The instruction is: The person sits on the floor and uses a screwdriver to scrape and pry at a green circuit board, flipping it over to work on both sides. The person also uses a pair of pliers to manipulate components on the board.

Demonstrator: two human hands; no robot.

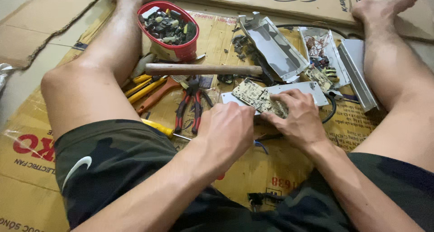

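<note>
I sit on flattened cardboard [27, 168] with my legs spread. My right hand [296, 116] presses down on a pale circuit board [253, 92] that lies over a grey metal plate [312, 89]. My left hand [228, 128] is closed next to the board's near edge; what it grips is hidden under the fingers. A yellow-handled screwdriver [158, 128] lies just left of that hand.
A wooden-handled hammer [203, 69] lies across the middle. Red-handled pliers [192, 107], orange and yellow tools [149, 89] sit left. A red bowl [187, 51] holds several small parts. Bent metal casings [275, 46] and another board [318, 76] lie at the back right.
</note>
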